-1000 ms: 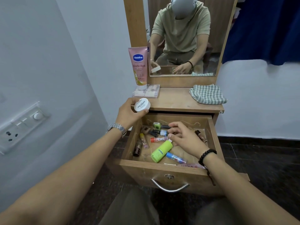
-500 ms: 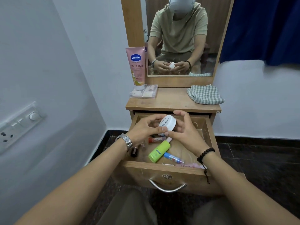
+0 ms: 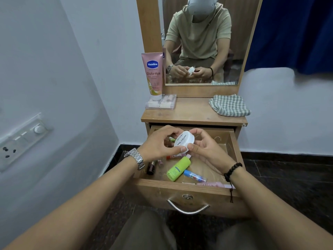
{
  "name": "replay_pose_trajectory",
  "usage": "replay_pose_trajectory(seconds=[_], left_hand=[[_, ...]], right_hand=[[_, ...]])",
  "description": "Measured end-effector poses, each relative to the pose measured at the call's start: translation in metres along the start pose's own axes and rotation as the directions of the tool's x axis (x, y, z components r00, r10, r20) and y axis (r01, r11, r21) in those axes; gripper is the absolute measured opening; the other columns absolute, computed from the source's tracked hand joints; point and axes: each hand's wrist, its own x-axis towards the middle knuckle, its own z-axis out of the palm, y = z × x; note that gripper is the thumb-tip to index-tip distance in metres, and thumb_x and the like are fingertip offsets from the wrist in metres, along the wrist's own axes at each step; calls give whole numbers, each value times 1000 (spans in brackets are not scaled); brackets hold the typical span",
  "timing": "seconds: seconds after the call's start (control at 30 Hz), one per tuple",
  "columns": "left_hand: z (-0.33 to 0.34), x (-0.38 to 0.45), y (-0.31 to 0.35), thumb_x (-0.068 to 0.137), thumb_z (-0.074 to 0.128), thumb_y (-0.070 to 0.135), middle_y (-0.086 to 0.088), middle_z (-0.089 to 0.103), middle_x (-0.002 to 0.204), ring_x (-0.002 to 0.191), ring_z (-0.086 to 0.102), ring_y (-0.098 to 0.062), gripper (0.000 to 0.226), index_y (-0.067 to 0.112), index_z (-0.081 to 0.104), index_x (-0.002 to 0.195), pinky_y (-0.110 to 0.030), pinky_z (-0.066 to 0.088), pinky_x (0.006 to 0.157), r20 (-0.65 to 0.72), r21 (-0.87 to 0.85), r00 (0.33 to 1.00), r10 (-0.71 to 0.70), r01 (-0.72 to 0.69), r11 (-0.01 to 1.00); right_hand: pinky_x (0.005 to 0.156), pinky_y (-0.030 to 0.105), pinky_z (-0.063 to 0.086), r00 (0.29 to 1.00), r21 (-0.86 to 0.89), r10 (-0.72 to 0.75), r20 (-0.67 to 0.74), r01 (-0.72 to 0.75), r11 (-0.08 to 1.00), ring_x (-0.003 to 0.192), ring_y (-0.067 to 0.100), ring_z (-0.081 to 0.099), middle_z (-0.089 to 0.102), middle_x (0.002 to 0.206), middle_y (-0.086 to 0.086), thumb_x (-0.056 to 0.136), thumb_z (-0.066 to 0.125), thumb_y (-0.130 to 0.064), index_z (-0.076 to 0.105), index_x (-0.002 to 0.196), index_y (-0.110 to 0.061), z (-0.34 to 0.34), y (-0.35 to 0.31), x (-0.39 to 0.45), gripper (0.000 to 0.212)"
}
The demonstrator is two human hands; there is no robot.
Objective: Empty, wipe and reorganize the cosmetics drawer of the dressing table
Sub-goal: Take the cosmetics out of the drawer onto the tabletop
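Ideally, both hands, left (image 3: 158,144) and right (image 3: 205,150), pinching the white jar (image 3: 184,141) above the drawer (image 3: 182,193), are keeping it level.

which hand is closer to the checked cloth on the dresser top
Right. The right hand holds the white jar over the drawer, below the checked cloth; the left hand grips the jar's far side.
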Motion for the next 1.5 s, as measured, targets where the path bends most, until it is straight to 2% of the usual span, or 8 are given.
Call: replay_pose_trajectory(seconds=[0.13,0.27,0.5,0.83,1.0,1.1,1.23,1.5], left_hand=[[-4,6,-4,68,68,54,15,61,110,99,58,1,60,25,54,118,-21,51,84,41,164,999,1,-8,986],[-30,29,-27,64,62,57,0,57,124,110,54,-15,76,19,53,128,-30,46,94,-185,327,979,-82,140,935],[-65,65,-55,78,70,36,-10,50,133,119,49,-28,71,15,41,139,-32,40,93,-383,346,891,-243,382,857],[-61,64,-66,81,63,29,-6,46,142,124,46,-27,52,17,51,130,-36,43,93,-319,372,911,-262,374,850],[-45,46,-45,79,54,29,-4,53,127,117,49,-22,40,16,57,117,-45,41,100,-398,419,917,31,152,895],[-5,24,-18,83,54,26,8,65,92,85,62,-14,19,22,63,99,-36,52,77,-152,399,988,28,36,916],[44,4,-9,79,65,46,-2,67,107,93,63,-22,48,22,54,118,-31,52,77,230,628,928,-294,90,773],[58,3,-5,73,73,44,-9,64,115,100,62,-28,64,18,50,128,-34,52,79,250,661,860,-445,184,727]], right_hand=[[101,42,48,999,-99,41,-28,-44,994,109,21,65,68,117,13,70,82,-35,32,136,-14,1,5,3,86],[108,37,42,990,-473,124,-64,-140,870,127,9,50,37,152,0,78,72,-38,16,150,-28,4,10,1,92],[105,28,43,995,-749,66,-74,-99,655,123,3,51,40,150,-9,90,62,-40,18,149,-32,6,13,0,74],[95,25,44,985,-924,-80,-152,-113,366,118,11,52,57,130,-6,91,55,-11,51,129,-27,-4,20,4,41],[101,41,42,993,-978,-45,-109,-99,183,121,21,49,57,129,-6,87,49,-4,56,124,-27,-6,27,5,44],[99,42,42,993,-984,-41,-113,-106,142,117,21,50,59,124,-7,85,51,-8,57,120,-28,-3,28,7,40],[95,41,44,986,-976,-38,-160,-152,153,115,21,51,61,118,-3,80,48,-3,55,115,-28,-3,29,7,44],[92,41,47,982,-968,-7,-187,-183,173,113,25,54,61,119,2,86,47,-8,51,124,-27,-3,28,4,43]])
